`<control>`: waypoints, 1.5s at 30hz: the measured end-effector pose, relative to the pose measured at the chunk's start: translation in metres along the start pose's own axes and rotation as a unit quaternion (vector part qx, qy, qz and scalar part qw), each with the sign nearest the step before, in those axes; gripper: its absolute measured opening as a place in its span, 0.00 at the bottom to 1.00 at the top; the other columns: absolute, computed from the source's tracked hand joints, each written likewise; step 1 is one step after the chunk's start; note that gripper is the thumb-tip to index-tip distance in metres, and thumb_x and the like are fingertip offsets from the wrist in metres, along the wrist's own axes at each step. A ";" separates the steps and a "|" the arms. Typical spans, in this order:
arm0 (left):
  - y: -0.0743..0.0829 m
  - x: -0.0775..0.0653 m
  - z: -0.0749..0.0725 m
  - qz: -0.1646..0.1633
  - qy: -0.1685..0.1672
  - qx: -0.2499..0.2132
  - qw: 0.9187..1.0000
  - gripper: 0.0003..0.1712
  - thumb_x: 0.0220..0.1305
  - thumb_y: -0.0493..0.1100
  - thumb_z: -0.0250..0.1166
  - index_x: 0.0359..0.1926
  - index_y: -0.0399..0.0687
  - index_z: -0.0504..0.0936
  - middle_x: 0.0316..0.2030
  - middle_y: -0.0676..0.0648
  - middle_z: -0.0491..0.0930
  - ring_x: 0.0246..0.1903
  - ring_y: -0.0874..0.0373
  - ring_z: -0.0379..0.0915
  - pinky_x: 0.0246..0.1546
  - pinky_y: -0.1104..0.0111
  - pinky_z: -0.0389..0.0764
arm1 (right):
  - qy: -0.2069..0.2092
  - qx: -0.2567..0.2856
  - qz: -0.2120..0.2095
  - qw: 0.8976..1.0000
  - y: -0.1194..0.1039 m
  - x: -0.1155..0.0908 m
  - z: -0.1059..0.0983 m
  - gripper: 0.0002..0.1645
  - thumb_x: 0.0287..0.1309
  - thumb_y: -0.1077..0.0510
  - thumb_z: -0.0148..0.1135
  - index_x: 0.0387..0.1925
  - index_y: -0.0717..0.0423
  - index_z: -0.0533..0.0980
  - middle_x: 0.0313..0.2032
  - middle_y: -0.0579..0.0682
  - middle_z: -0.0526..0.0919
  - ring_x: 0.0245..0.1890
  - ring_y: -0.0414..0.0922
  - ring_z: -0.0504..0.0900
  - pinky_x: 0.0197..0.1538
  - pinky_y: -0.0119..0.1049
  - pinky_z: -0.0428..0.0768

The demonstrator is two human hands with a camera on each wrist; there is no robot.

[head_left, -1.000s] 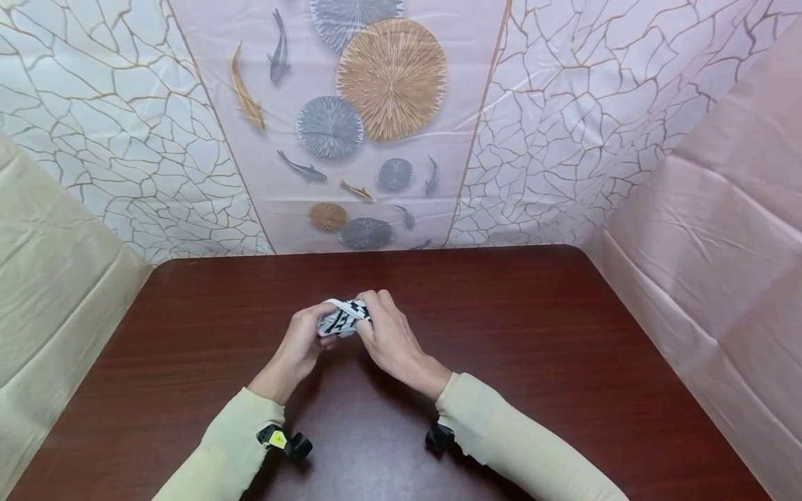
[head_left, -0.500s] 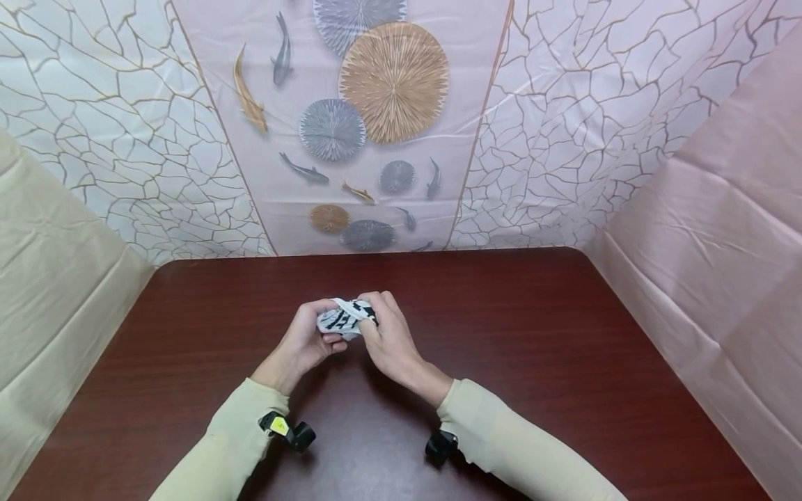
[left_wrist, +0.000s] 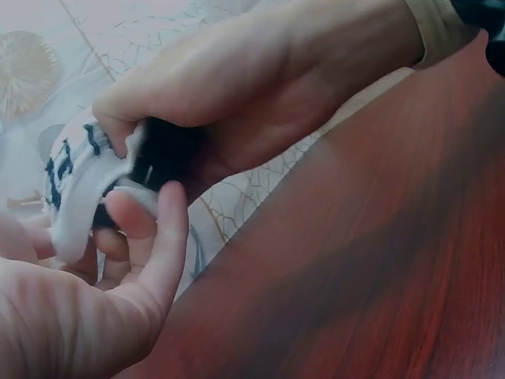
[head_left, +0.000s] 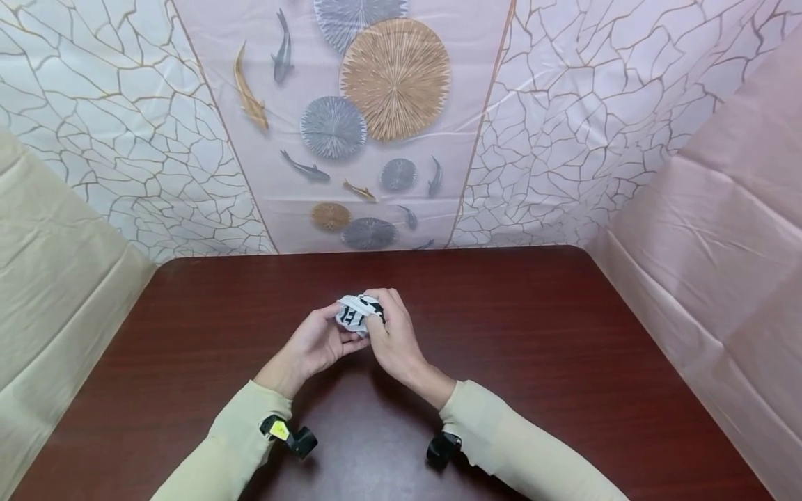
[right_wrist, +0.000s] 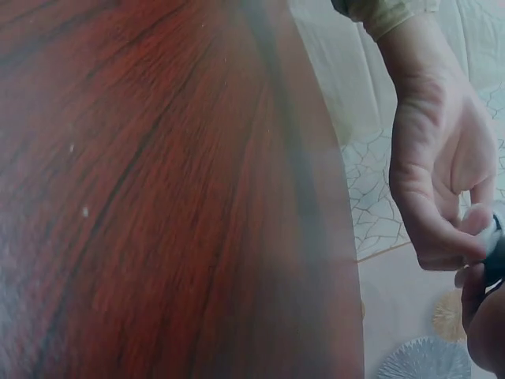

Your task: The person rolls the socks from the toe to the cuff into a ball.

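Note:
Both hands are on a small rolled-up sock bundle (head_left: 354, 314), white knit with black marks, held above the table. My right hand (head_left: 397, 341) grips its right end, thumb on the near side. The left hand (head_left: 318, 344) holds the left side with the thumb, its other fingers loosely bent underneath. In the left wrist view, a loose white edge of the sock (left_wrist: 77, 209) lies between the left hand's (left_wrist: 87, 316) thumb and fingers, and dark fabric shows inside the opening. The right wrist view catches only a sliver of the bundle (right_wrist: 495, 245).
A dark red-brown wooden table (head_left: 532, 348) lies beneath the hands. A patterned cloth backdrop (head_left: 401, 195) hangs behind its far edge, with plain fabric panels (head_left: 720, 243) on either side. Small black cameras (head_left: 441, 449) are strapped to both wrists.
The sock bundle has shifted slightly to the right and turned in the hands. The left hand has moved right with it, its lower fingers spreading more beneath; the right hand keeps its grip.

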State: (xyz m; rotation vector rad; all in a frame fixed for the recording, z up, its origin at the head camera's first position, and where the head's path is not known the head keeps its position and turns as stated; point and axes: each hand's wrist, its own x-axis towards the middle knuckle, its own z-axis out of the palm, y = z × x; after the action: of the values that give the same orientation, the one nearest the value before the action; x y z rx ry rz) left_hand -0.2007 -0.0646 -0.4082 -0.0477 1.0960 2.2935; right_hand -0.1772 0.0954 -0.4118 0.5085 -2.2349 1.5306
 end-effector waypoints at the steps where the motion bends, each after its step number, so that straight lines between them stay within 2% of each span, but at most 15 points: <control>1: -0.001 0.000 -0.001 0.005 0.000 0.005 1.000 0.18 0.81 0.42 0.36 0.64 0.41 0.62 0.41 0.44 0.81 0.34 0.52 0.81 0.44 0.59 0.83 | 0.000 0.000 -0.002 1.000 0.000 0.000 -0.001 0.20 0.55 0.73 0.52 0.47 0.55 0.77 0.41 0.49 0.75 0.41 0.43 0.74 0.47 0.38 0.74; 7: -0.003 -0.004 -0.008 0.038 0.011 0.028 0.999 0.15 0.82 0.38 0.40 0.59 0.41 0.70 0.41 0.46 0.84 0.37 0.53 0.83 0.48 0.59 0.82 | -0.017 0.003 -0.031 0.999 0.001 0.000 -0.004 0.22 0.53 0.74 0.53 0.48 0.55 0.78 0.41 0.49 0.74 0.41 0.43 0.73 0.44 0.37 0.74; 10: -0.001 -0.007 -0.010 0.047 0.016 0.009 0.999 0.15 0.81 0.37 0.42 0.51 0.42 0.77 0.40 0.45 0.86 0.41 0.54 0.83 0.53 0.59 0.80 | -0.038 -0.001 -0.050 0.998 0.002 0.000 -0.006 0.23 0.53 0.74 0.54 0.50 0.56 0.78 0.41 0.50 0.72 0.41 0.44 0.72 0.44 0.36 0.74; 14: 0.004 -0.009 -0.011 0.055 0.018 -0.028 0.998 0.19 0.80 0.35 0.44 0.43 0.45 0.83 0.40 0.44 0.86 0.43 0.55 0.84 0.53 0.61 0.80 | -0.057 -0.023 -0.089 0.994 0.007 0.001 -0.009 0.24 0.53 0.74 0.57 0.52 0.57 0.77 0.42 0.52 0.71 0.43 0.45 0.71 0.47 0.37 0.74; 19: 0.008 -0.009 -0.009 0.061 0.024 -0.064 0.996 0.19 0.80 0.33 0.43 0.43 0.42 0.83 0.40 0.43 0.86 0.43 0.55 0.83 0.49 0.64 0.81 | -0.069 -0.052 -0.119 0.989 0.014 0.003 -0.014 0.26 0.54 0.76 0.61 0.53 0.56 0.79 0.46 0.54 0.73 0.47 0.46 0.74 0.52 0.38 0.76; 22: 0.010 -0.008 -0.009 0.061 0.027 -0.067 0.996 0.16 0.80 0.34 0.43 0.49 0.40 0.78 0.44 0.44 0.84 0.46 0.55 0.81 0.53 0.65 0.79 | -0.079 -0.060 -0.133 0.986 0.016 0.002 -0.017 0.29 0.52 0.78 0.64 0.54 0.54 0.81 0.47 0.54 0.73 0.49 0.47 0.75 0.53 0.38 0.77; 26: 0.011 -0.006 -0.008 0.057 0.007 -0.072 0.996 0.16 0.79 0.36 0.38 0.58 0.34 0.66 0.53 0.41 0.76 0.52 0.53 0.74 0.58 0.64 0.75 | -0.090 -0.072 -0.164 0.980 0.019 0.002 -0.018 0.33 0.48 0.80 0.64 0.54 0.52 0.82 0.49 0.54 0.73 0.50 0.47 0.76 0.53 0.38 0.77; 28: 0.011 -0.005 -0.006 0.049 -0.011 -0.070 0.996 0.17 0.78 0.36 0.34 0.58 0.33 0.63 0.55 0.41 0.71 0.53 0.53 0.72 0.58 0.64 0.74 | -0.093 -0.076 -0.179 0.976 0.020 0.002 -0.017 0.34 0.47 0.81 0.63 0.53 0.51 0.83 0.49 0.54 0.73 0.50 0.47 0.76 0.53 0.37 0.77; 30: 0.011 -0.003 -0.004 0.046 -0.018 -0.061 0.997 0.15 0.75 0.37 0.33 0.50 0.35 0.66 0.51 0.42 0.69 0.49 0.54 0.72 0.55 0.65 0.74 | -0.094 -0.083 -0.196 0.973 0.020 0.002 -0.017 0.33 0.47 0.80 0.62 0.52 0.51 0.83 0.48 0.54 0.74 0.50 0.47 0.76 0.53 0.36 0.76; 33: 0.011 0.001 -0.002 0.044 -0.025 -0.022 0.999 0.14 0.71 0.36 0.35 0.34 0.41 0.68 0.42 0.45 0.70 0.42 0.57 0.71 0.48 0.68 0.75 | -0.098 -0.090 -0.215 0.968 0.018 0.003 -0.015 0.32 0.48 0.79 0.60 0.51 0.51 0.84 0.48 0.54 0.74 0.49 0.47 0.76 0.53 0.34 0.77; 35: 0.011 0.003 -0.002 0.048 -0.024 0.006 0.999 0.14 0.67 0.35 0.36 0.29 0.44 0.67 0.37 0.48 0.71 0.38 0.59 0.71 0.45 0.69 0.76 | -0.099 -0.091 -0.223 0.965 0.017 0.003 -0.015 0.30 0.49 0.79 0.59 0.51 0.52 0.84 0.48 0.55 0.74 0.49 0.47 0.77 0.53 0.34 0.77; 39: 0.013 0.003 -0.004 0.054 -0.042 0.040 0.997 0.14 0.68 0.33 0.38 0.33 0.43 0.70 0.38 0.48 0.73 0.39 0.59 0.73 0.46 0.68 0.77 | -0.095 -0.074 -0.211 0.970 0.016 0.003 -0.016 0.31 0.48 0.80 0.59 0.51 0.51 0.83 0.48 0.55 0.74 0.49 0.47 0.76 0.53 0.35 0.77; 42: 0.014 0.001 -0.008 0.057 -0.079 0.043 0.994 0.15 0.69 0.32 0.37 0.36 0.41 0.72 0.40 0.47 0.73 0.43 0.57 0.73 0.50 0.64 0.77 | -0.093 -0.053 -0.190 0.976 0.016 0.004 -0.017 0.33 0.46 0.81 0.58 0.50 0.51 0.82 0.47 0.54 0.74 0.49 0.47 0.76 0.53 0.36 0.76; 45: 0.014 -0.001 -0.012 0.057 -0.127 0.030 0.990 0.18 0.64 0.31 0.35 0.37 0.40 0.74 0.41 0.45 0.74 0.46 0.54 0.72 0.55 0.61 0.75 | -0.095 -0.043 -0.173 0.979 0.018 0.004 -0.018 0.33 0.46 0.81 0.58 0.50 0.52 0.82 0.46 0.53 0.74 0.49 0.46 0.76 0.53 0.37 0.76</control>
State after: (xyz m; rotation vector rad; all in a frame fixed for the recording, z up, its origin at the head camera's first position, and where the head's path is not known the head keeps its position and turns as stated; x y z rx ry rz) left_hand -0.2100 -0.0808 -0.4059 0.3297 1.0568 2.2865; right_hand -0.1875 0.1181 -0.4179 0.9948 -2.1922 1.2468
